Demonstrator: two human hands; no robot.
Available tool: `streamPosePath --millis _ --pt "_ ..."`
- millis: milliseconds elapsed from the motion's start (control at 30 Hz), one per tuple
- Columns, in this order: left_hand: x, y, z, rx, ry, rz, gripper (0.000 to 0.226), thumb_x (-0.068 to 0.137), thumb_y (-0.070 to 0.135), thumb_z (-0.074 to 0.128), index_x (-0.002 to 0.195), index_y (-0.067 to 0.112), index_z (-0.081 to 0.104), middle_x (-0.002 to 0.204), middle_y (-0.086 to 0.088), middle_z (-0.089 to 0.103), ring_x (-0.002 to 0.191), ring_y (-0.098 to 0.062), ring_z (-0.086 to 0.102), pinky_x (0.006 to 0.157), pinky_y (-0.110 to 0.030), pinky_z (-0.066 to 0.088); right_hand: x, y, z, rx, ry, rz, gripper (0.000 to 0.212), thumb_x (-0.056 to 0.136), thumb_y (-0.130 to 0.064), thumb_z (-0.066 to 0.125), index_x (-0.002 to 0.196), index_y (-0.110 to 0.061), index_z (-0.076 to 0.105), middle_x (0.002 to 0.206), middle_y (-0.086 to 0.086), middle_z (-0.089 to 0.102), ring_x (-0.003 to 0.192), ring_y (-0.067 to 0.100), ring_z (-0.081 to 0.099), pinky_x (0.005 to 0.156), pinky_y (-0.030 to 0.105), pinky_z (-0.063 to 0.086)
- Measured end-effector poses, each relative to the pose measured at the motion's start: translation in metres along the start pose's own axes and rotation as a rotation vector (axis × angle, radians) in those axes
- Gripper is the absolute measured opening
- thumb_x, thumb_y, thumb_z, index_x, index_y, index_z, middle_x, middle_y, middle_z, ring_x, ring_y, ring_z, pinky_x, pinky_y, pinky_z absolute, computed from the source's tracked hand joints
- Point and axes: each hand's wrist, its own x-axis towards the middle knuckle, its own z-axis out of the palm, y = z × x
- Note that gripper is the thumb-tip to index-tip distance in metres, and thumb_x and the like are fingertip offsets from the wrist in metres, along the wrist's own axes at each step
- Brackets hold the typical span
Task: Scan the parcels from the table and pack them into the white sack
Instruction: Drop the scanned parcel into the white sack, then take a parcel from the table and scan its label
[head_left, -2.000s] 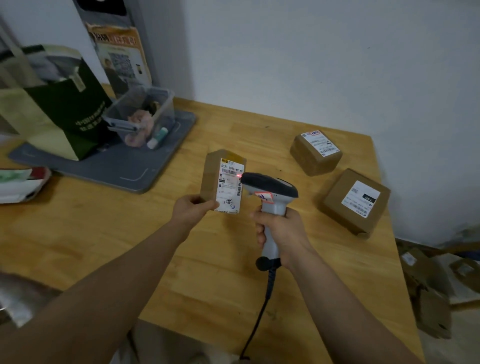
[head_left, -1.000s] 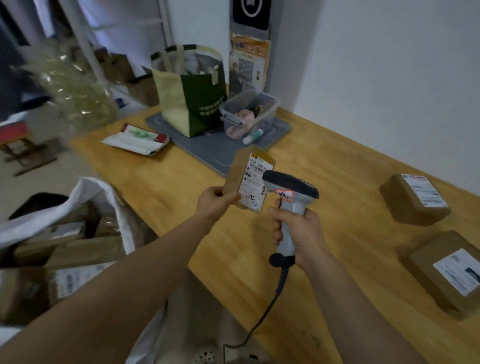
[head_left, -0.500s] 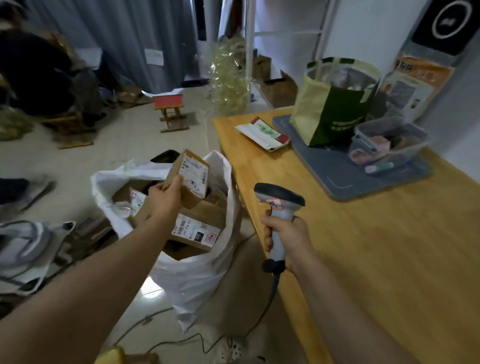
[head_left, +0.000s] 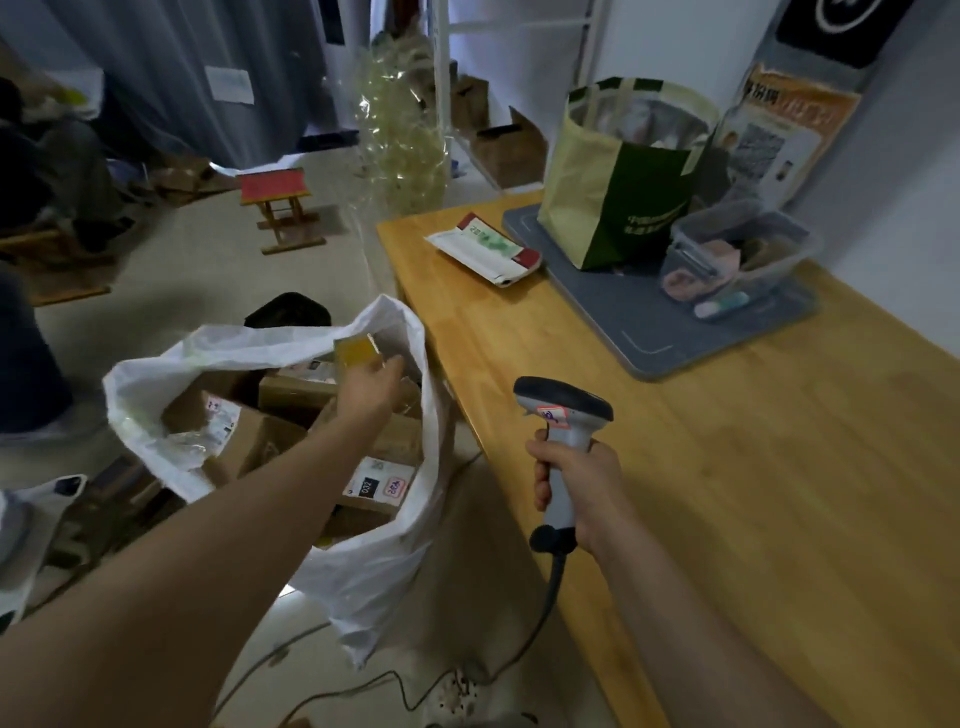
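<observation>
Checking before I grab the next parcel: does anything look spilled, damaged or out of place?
Nothing looks spilled or damaged. The parcels in the white sack lie jumbled at angles, and its rim sags beside the table. One small parcel is at the left hand, over the sack; whether it's gripped is unclear.

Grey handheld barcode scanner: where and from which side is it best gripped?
Probably by the slim handle, wrapped from behind, as the right hand does now. The grey handheld barcode scanner stands upright, its dark head pointing away from the person and its cable leaving the base, so both stay free.
</observation>
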Motion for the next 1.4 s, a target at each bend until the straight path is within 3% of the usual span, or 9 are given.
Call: streamPosePath --millis 167,433,567,800,967,1133,1200,1300,1400 --pt "-0.03 0.029 0.078 0.269 -0.244 0.293 0.052 0.093 0.032 0.055 0.142 0.02 0.045 0.141 -0.007 0.049 0.123 -0.027 0.051 0.098 -0.038 0.044 -0.007 -0.003 -0.046 0.095 0.137 -0.007 0.008 0.081 -0.003 0.068 0.08 -0.004 0.061 0.054 0.007 0.053 0.042 0.019 0.047 0.043 0.027 0.042" --pt "-0.127 0.081 0.221 0.555 -0.714 0.766 0.06 0.091 0.027 0.059 0.146 0.028 0.037 0.143 -0.001 0.047 0.128 -0.02 0.044 0.102 -0.033 0.04 -0.052 0.006 -0.167 0.369 0.552 -0.024 0.012 0.077 0.0 0.068 0.071 -0.006 0.059 0.054 0.007 0.052 0.038 0.016 0.046 0.04 0.024 0.039" --pt "-0.201 0.106 0.29 0.64 -0.953 0.995 0.058 0.091 0.028 0.058 0.146 0.028 0.038 0.141 0.002 0.05 0.119 -0.019 0.053 0.092 -0.028 0.042 -0.094 0.023 -0.238 0.544 0.78 -0.049 0.015 0.077 0.001 0.065 0.067 -0.005 0.056 0.051 0.007 0.051 0.037 0.016 0.046 0.039 0.022 0.039" --pt "-0.348 0.117 0.394 0.726 -1.27 1.305 0.056 0.092 0.033 0.06 0.144 0.021 0.042 0.144 -0.006 0.046 0.124 -0.022 0.048 0.095 -0.026 0.038 -0.176 0.07 -0.335 0.799 1.091 -0.106 0.016 0.08 0.0 0.065 0.067 -0.005 0.057 0.051 0.009 0.053 0.039 0.019 0.048 0.043 0.027 0.042" --pt "-0.435 0.101 0.451 0.782 -1.408 1.484 0.066 0.087 0.03 0.066 0.146 0.018 0.038 0.148 -0.006 0.039 0.135 -0.023 0.036 0.107 -0.032 0.035 -0.216 0.106 -0.378 0.883 1.193 -0.134 0.012 0.083 -0.002 0.066 0.075 -0.003 0.058 0.049 0.007 0.054 0.04 0.019 0.048 0.043 0.029 0.044" --pt "-0.468 0.078 0.499 1.115 -1.385 1.68 0.088 0.091 0.05 0.055 0.154 0.019 0.003 0.162 0.001 -0.003 0.148 -0.018 -0.001 0.117 -0.043 0.014 -0.231 0.134 -0.406 0.949 1.229 -0.101 0.007 0.084 -0.003 0.066 0.08 -0.003 0.06 0.049 0.005 0.055 0.039 0.018 0.048 0.042 0.027 0.044" --pt "-0.462 0.068 0.502 1.148 -1.353 1.774 0.087 0.091 0.059 0.047 0.154 0.021 -0.001 0.162 0.003 -0.006 0.148 -0.016 -0.005 0.118 -0.042 0.009 -0.235 0.142 -0.412 0.97 1.229 -0.092 0.006 0.085 -0.003 0.065 0.081 -0.004 0.06 0.049 0.005 0.055 0.039 0.018 0.048 0.042 0.027 0.044" --pt "-0.441 0.059 0.488 1.076 -1.336 1.828 0.08 0.093 0.062 0.039 0.154 0.022 0.008 0.162 0.003 0.0 0.148 -0.015 -0.002 0.119 -0.041 0.003 -0.235 0.145 -0.415 0.972 1.231 -0.068 0.008 0.084 -0.003 0.066 0.079 -0.004 0.06 0.048 0.005 0.054 0.039 0.018 0.048 0.042 0.027 0.044" --pt "-0.407 0.068 0.461 0.964 -1.423 1.706 0.071 0.092 0.062 0.04 0.148 0.02 0.034 0.159 0.003 0.02 0.146 -0.011 0.012 0.12 -0.034 0.009 -0.231 0.137 -0.413 0.961 1.215 -0.069 0.011 0.084 -0.003 0.066 0.075 -0.004 0.059 0.05 0.007 0.053 0.039 0.017 0.048 0.043 0.027 0.045"
